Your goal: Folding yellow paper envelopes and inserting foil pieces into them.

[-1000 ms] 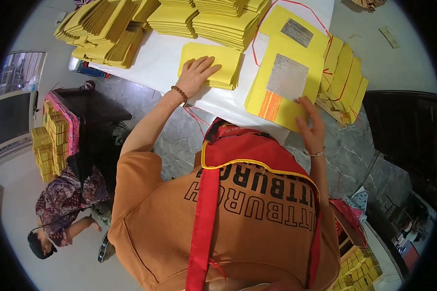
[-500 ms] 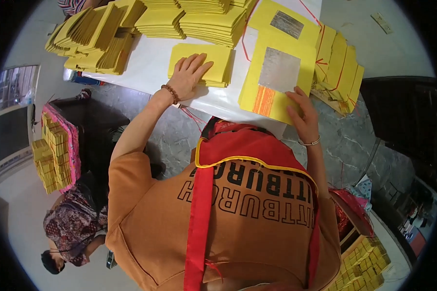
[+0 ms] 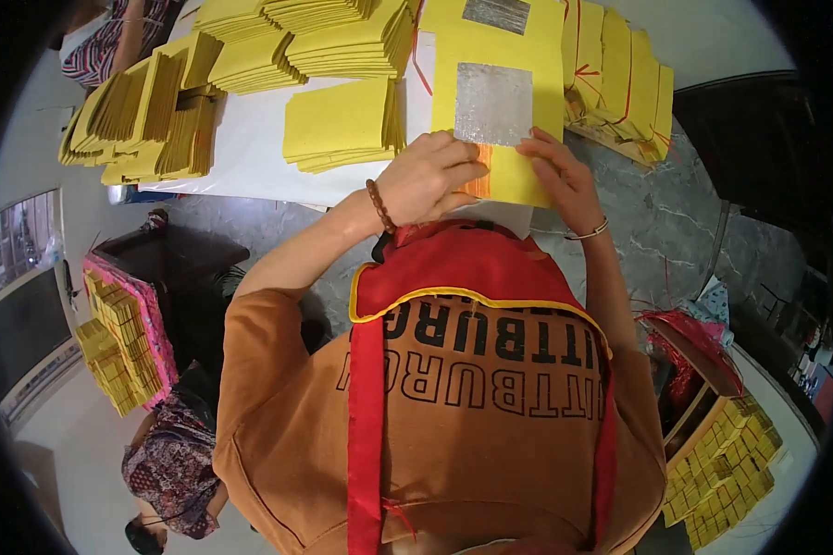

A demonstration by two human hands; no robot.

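In front of me lies a yellow paper sheet (image 3: 511, 178) with a large silver square and an orange stripe below it, on top of a layer of similar sheets. My left hand (image 3: 432, 178) is closed at the sheet's near left edge, its bent fingers over the orange stripe. My right hand (image 3: 565, 180) grips the right edge with bent fingers, close to the silver square's lower corner. A folded yellow paper stack (image 3: 338, 122) sits to the left, touched by neither hand. The undersides of the sheets and some fingertips are hidden.
Several folded yellow bundles (image 3: 347, 46) line the table's (image 3: 250, 139) far side. Fanned yellow stacks (image 3: 125, 111) stand far left; red-tied yellow bundles (image 3: 620, 79) lie at the right. A person (image 3: 180, 462) is at lower left. Boxes of small yellow packets (image 3: 722, 472) stand at lower right.
My left hand has left the folded yellow stack and moved right onto the sheet with the silver square. My right hand has shifted slightly along that sheet's right edge. The view has moved a little.
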